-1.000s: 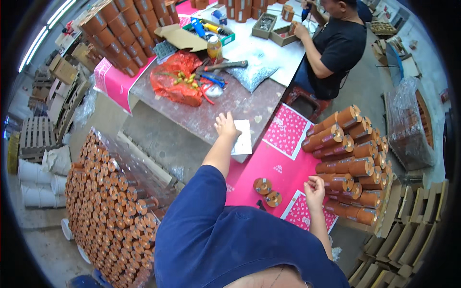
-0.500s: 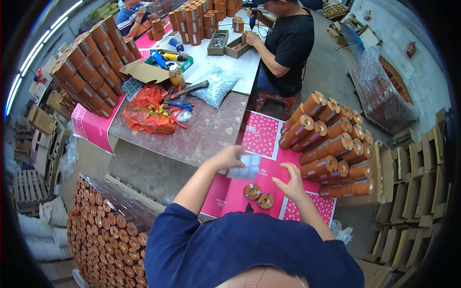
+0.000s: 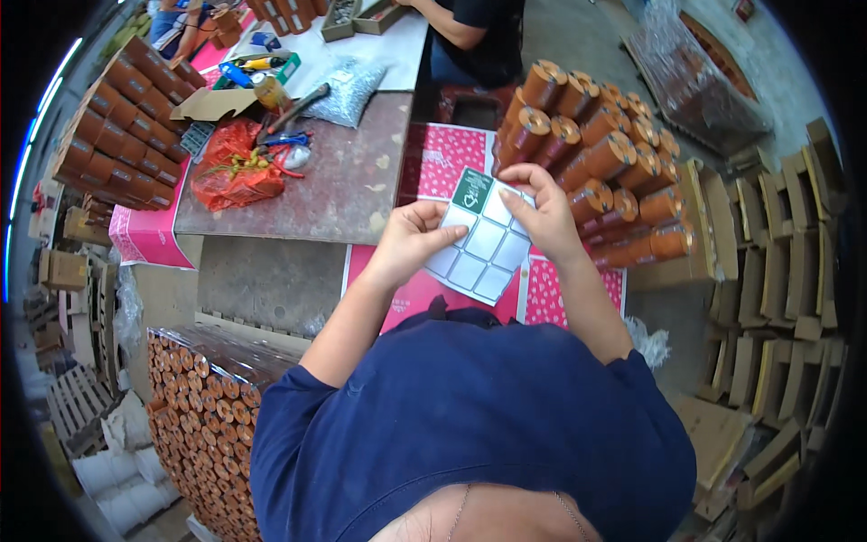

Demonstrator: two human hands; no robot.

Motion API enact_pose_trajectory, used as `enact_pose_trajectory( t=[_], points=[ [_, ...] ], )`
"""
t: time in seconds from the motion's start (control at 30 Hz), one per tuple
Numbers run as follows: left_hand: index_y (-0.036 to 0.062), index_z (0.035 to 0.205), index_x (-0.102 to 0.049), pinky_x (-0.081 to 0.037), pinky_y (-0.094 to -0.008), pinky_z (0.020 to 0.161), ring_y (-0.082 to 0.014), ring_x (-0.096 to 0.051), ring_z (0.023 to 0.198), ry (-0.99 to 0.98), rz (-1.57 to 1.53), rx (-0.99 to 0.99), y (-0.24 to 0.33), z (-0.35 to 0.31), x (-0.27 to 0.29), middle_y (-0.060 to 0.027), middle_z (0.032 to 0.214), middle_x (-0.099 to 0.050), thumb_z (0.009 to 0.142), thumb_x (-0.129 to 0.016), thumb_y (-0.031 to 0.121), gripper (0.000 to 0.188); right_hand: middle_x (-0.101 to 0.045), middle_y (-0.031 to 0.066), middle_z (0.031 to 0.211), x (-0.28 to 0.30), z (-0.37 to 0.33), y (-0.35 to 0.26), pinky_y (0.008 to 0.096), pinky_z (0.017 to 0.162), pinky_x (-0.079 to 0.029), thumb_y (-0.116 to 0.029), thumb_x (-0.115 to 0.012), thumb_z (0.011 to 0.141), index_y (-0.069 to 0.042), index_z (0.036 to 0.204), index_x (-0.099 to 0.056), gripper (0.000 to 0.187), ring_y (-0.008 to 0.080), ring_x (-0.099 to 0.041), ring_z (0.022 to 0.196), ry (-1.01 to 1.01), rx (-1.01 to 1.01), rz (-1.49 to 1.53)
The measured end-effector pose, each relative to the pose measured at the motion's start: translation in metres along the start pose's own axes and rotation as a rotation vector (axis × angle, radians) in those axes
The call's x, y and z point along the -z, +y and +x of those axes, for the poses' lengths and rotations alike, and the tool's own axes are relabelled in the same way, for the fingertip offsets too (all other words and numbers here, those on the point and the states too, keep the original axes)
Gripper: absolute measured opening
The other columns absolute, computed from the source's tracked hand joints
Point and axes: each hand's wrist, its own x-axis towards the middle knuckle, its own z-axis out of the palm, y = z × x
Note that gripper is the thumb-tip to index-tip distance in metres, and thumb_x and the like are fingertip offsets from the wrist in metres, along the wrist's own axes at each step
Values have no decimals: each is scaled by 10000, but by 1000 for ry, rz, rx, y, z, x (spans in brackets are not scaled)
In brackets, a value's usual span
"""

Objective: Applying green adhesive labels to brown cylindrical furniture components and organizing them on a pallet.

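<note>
A sheet of white blank labels with a dark green block at its top left corner hangs tilted in front of me, above the pink printed sheet on the work surface. My left hand pinches its left edge between thumb and fingers. My right hand grips the upper right edge, thumb on the face of the sheet. Just beyond my right hand stand piled brown-orange cylinders with round, light-centred ends. Whatever lies directly under the label sheet is hidden.
A worn table at the left bears a red plastic bag with small fruits, a clear bag of small silvery parts and tools. More cylinders stand stacked at the far left and lower left. A co-worker in black is beyond.
My right hand, empty and open before, now holds the label sheet together with my left. The sheet is turned face-on. My view has shifted, and the two short cylinders before me are covered.
</note>
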Motion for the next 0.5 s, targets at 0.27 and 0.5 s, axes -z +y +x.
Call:
enact_pose_trajectory(
  t=[0.27,0.5],
  points=[
    [-43,968,-530,-447,-211,689,-99,-558,791,67,95,-224,6,-5,-30,-59,863,-593,794,-540,24,187,-520,53,850,-11,-19,-30,360,793,-346,-76,-624,654,-79,858,-565,212,250,-436,889,235,726,-995],
    [-2,915,-538,-436,-276,608,-168,-545,667,102,652,-376,9,-5,-33,-96,768,-564,800,-496,35,128,-565,72,828,-20,-21,-24,416,813,-375,-77,-618,689,-52,844,-564,165,242,-533,787,125,706,-1018]
  ],
)
